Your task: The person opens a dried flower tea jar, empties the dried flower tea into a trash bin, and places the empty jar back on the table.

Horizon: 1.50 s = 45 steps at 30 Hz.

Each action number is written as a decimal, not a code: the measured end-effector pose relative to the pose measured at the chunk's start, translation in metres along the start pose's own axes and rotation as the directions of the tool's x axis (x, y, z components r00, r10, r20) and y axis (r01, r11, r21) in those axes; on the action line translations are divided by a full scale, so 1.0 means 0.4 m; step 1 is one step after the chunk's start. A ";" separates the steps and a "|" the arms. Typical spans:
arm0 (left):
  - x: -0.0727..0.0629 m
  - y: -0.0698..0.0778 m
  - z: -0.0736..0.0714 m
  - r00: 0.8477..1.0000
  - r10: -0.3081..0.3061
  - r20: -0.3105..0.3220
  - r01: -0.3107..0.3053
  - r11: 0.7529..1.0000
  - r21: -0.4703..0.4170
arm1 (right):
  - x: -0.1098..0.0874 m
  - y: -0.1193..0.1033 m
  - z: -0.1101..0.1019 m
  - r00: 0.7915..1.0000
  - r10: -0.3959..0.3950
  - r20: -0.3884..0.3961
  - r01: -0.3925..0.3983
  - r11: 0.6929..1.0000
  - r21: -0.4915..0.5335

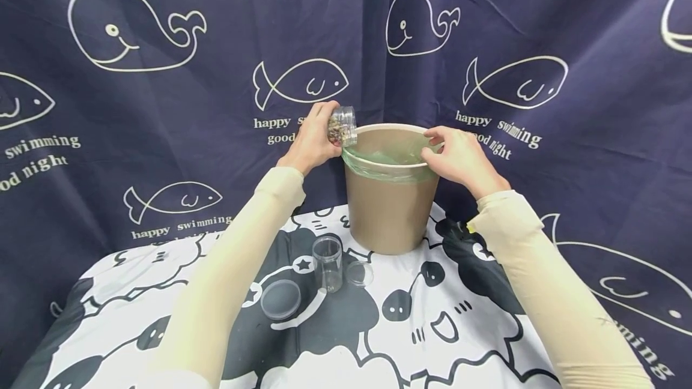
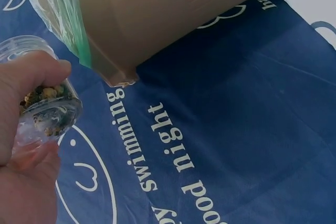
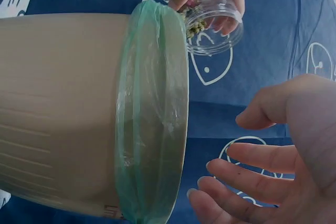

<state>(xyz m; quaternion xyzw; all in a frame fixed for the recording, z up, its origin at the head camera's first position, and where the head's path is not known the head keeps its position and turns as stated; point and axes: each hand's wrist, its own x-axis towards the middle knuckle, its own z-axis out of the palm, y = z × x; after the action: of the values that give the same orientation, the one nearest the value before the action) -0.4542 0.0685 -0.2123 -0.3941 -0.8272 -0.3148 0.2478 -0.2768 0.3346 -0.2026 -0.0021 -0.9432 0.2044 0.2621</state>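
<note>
A clear jar (image 1: 343, 125) with small dried pieces, yellowish, dark and reddish, lies tipped on its side in my left hand (image 1: 312, 141). Its open mouth points toward the left rim of a tan bin (image 1: 390, 215); the pieces are still inside the jar in the left wrist view. Thumb and fingers grip the jar from both sides. A green plastic liner (image 3: 152, 103) is folded over the bin's rim. Over at the bin's right side is my right hand (image 1: 459, 153), its fingers spread and holding nothing; the right wrist view shows it just off the rim.
On the patterned black-and-white cloth (image 1: 427, 341) in front of the bin stand a clear jar without a lid (image 1: 328, 269), a clear round lid (image 1: 359, 274) and a dark round lid (image 1: 280, 299). A navy curtain (image 1: 227, 17) hangs close behind the bin.
</note>
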 end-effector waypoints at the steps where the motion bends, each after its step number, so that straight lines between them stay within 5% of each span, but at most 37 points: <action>1: 0.002 0.000 0.002 1.000 0.004 0.002 -0.004 1.000 -0.001 | 0.004 0.003 0.001 1.000 0.005 0.002 -0.005 1.000 0.002; 25: 0.062 0.044 0.026 0.989 0.134 0.055 -0.138 0.986 0.089 | 0.025 0.018 -0.019 1.000 0.007 -0.002 -0.007 1.000 0.007; 37: 0.074 0.074 0.051 0.988 0.128 0.090 -0.140 0.981 0.136 | 0.019 0.004 -0.023 1.000 -0.002 -0.006 0.002 1.000 0.009; 45: 0.083 0.084 0.060 0.970 0.177 0.165 -0.214 0.947 0.242 | 0.019 0.021 -0.010 1.000 -0.004 0.006 0.004 1.000 0.017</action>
<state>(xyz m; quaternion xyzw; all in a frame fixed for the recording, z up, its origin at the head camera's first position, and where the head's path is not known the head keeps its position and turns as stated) -0.4497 0.1184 -0.1958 -0.4599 -0.8333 -0.1498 0.2676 -0.2824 0.3446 -0.1990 0.0028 -0.9422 0.2119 0.2596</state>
